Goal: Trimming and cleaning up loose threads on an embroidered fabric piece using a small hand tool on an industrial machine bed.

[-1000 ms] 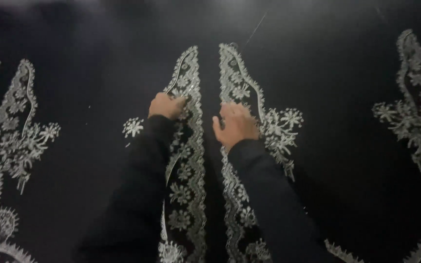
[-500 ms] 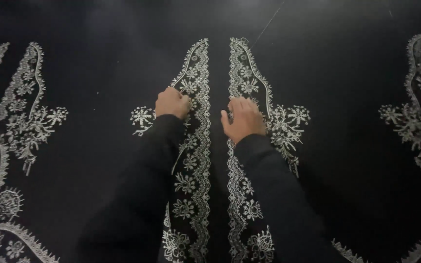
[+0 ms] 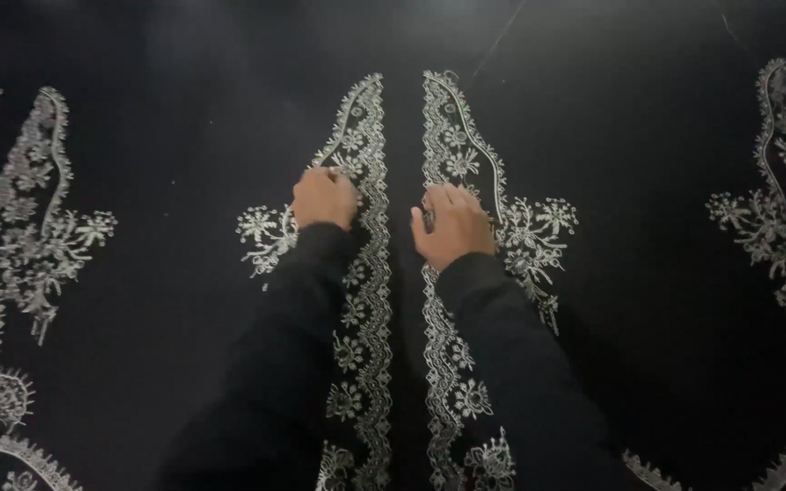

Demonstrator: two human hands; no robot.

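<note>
Pressing on black cloth [image 3: 184,182] | left hand [image 3: 325,197] curled in a fist on the white lace strip [image 3: 367,273] left of the centre gap | right hand [image 3: 455,225] flat, fingers together, on the lace strip [image 3: 448,364] right of the gap | more lace [image 3: 780,209] far right

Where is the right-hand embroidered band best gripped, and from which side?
Probably at its scalloped inner edge, from the dark gap between the bands. The black fabric lies flat, so that edge looks the only liftable part; the right hand already rests there.
</note>
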